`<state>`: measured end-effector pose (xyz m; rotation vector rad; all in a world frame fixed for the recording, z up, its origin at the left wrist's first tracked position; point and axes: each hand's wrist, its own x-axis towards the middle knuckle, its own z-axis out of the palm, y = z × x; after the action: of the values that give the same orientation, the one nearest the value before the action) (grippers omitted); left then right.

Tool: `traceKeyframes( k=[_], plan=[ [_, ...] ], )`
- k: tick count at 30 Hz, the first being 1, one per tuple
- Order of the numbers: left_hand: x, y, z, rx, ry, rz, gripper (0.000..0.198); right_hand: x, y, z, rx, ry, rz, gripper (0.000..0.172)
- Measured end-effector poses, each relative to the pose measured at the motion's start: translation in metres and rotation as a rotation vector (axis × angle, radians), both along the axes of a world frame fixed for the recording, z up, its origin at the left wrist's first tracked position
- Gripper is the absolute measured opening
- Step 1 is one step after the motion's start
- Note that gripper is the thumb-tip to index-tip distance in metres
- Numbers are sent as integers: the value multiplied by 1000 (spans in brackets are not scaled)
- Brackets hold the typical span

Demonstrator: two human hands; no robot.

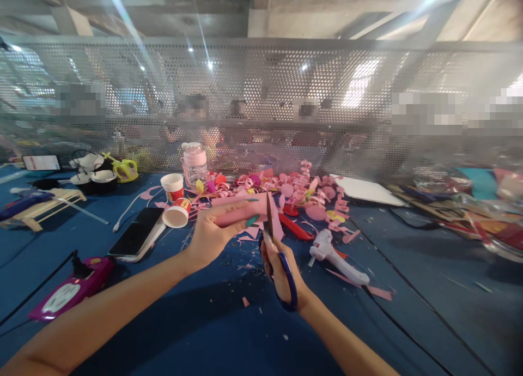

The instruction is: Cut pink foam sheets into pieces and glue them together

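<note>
My left hand (210, 231) is closed on a folded or rolled pink sheet (239, 212), paper or thin foam, with the thumb below and fingers above. In my right hand (286, 267) are scissors (291, 289) with dark blue handles, their blades pointing up and away from me. The blades are at the right end of the pink sheet; whether they are cutting into it I cannot tell. Behind both hands lies a heap of pink cut pieces (286, 189), circles and curled strips among them. A red-handled tool (298, 229) lies just right of the blades.
A white glue gun (339, 261) lies at right, its cord running toward me. Paper cups (176, 215), a phone (139, 231) and a purple power strip (73, 291) are at left. A pink-lidded bottle (195, 163) stands behind, before a perforated metal screen (253, 92). A white board (368, 190) lies back right.
</note>
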<state>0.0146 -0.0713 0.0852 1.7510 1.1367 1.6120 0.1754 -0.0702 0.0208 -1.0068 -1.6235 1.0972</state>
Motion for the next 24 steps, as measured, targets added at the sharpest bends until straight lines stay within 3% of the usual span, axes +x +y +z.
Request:
traceKeyframes(
  k=[9,24],
  plan=[
    [0,0,-1,2,-56,-31,23,0,0,0,-2,-22,-38,42],
    [1,0,-3,-19,-39,46,27,-1,0,4,-26,-47,-88,48]
  ],
)
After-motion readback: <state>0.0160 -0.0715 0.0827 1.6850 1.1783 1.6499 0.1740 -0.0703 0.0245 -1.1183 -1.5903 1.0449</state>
